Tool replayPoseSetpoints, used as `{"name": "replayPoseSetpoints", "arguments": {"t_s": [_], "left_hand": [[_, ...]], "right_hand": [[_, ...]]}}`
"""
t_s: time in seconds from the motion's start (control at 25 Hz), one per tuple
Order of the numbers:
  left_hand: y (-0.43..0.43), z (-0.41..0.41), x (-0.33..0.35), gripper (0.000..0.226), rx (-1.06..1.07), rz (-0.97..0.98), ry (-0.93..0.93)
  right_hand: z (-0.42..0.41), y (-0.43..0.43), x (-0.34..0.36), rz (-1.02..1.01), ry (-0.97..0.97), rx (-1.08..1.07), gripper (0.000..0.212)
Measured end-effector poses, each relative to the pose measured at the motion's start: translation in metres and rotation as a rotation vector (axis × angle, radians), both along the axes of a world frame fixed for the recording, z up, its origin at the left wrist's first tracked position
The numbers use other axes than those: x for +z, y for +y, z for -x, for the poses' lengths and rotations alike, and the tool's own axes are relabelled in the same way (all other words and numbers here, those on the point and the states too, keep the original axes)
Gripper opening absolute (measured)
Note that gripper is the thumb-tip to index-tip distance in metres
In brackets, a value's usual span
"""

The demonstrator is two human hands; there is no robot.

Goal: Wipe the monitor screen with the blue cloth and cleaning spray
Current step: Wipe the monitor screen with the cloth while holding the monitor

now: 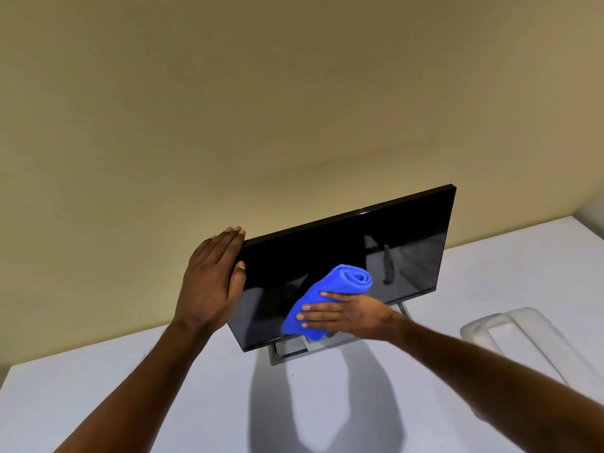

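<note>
Wiping is under way: the right hand [353, 317] presses the rolled blue cloth [330, 297] flat-fingered against the monitor screen [327, 256] at 5 o'clock, while the left hand [210, 279], fingers open, braces its 9 o'clock edge. Next, sweep toward unwiped glass.

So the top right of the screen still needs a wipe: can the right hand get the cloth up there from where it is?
Probably yes. The right hand presses the blue cloth low on the monitor screen, and nothing lies between it and the upper right corner.

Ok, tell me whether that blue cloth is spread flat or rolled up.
Rolled up. The blue cloth shows a spiral end at its top, pressed against the monitor screen by the right hand.
</note>
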State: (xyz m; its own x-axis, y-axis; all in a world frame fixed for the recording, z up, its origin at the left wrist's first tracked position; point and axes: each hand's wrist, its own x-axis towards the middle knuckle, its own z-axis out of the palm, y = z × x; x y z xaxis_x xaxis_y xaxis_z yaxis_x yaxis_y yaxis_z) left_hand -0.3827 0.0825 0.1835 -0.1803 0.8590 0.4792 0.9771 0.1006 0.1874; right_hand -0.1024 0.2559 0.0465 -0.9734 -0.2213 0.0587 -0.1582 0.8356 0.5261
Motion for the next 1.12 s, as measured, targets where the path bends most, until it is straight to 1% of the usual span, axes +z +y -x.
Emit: {"name": "replayPoseSetpoints", "arguments": {"t_s": [0.16, 0.2, 0.28, 0.44, 0.48, 0.56, 0.64, 0.68, 0.8, 0.84, 0.88, 0.92, 0.96, 1.0, 1.04, 1.12], "left_hand": [[-0.002, -0.001, 0.001, 0.056, 0.009, 0.003, -0.01], [-0.001, -0.001, 0.0, 0.056, 0.008, 0.0, -0.009], [-0.001, 0.0, 0.0, 0.056, 0.005, -0.005, -0.005], [-0.001, 0.002, -0.002, 0.056, 0.003, 0.0, -0.005], [-0.001, 0.002, -0.002, 0.056, 0.002, -0.001, -0.004], [0.0, 0.001, -0.001, 0.056, 0.0, -0.007, 0.0], [0.001, 0.0, -0.001, 0.056, 0.003, -0.011, 0.006], [0.001, 0.0, -0.001, 0.056, 0.005, -0.009, 0.006], [0.0, 0.0, 0.0, 0.056, 0.004, -0.012, 0.003], [0.0, -0.001, 0.0, 0.056, 0.003, -0.014, 0.002], [-0.001, -0.002, 0.0, 0.056, 0.001, -0.014, 0.003], [-0.002, -0.003, 0.0, 0.056, 0.001, -0.012, 0.004], [-0.002, -0.003, 0.0, 0.056, 0.002, -0.01, 0.005], [-0.002, -0.004, 0.001, 0.056, 0.006, -0.01, 0.007], [-0.003, -0.004, 0.0, 0.057, 0.008, -0.01, 0.008], [-0.003, -0.004, 0.0, 0.057, 0.011, -0.01, 0.007]], "right_hand": [[-0.053, 0.051, 0.03, -0.049, 0.002, 0.018, 0.079], [-0.063, 0.059, 0.037, -0.061, 0.002, 0.003, 0.08], [-0.079, 0.071, 0.05, -0.089, 0.015, -0.058, 0.076], [-0.106, 0.086, 0.06, -0.051, 0.156, -0.281, 0.073], [-0.112, 0.089, 0.061, -0.031, 0.214, -0.345, 0.075], [-0.119, 0.092, 0.061, 0.057, 0.351, -0.516, 0.086], [-0.118, 0.087, 0.058, 0.207, 0.488, -0.707, 0.1], [-0.114, 0.079, 0.054, 0.318, 0.564, -0.782, 0.103], [-0.086, 0.052, 0.036, 0.757, 0.874, -0.994, 0.104], [-0.071, 0.04, 0.033, 0.87, 0.986, -1.069, 0.105], [-0.055, 0.028, 0.027, 0.982, 1.128, -1.138, 0.1], [-0.041, 0.016, 0.025, 1.087, 1.3, -1.208, 0.09], [-0.028, 0.004, 0.025, 1.271, 1.497, -1.286, 0.078], [-0.015, -0.006, 0.029, 1.479, 1.633, -1.363, 0.073], [-0.002, -0.015, 0.034, 1.662, 1.62, -1.452, 0.077], [0.022, -0.034, 0.035, 1.841, 1.385, -1.631, 0.088]]}}
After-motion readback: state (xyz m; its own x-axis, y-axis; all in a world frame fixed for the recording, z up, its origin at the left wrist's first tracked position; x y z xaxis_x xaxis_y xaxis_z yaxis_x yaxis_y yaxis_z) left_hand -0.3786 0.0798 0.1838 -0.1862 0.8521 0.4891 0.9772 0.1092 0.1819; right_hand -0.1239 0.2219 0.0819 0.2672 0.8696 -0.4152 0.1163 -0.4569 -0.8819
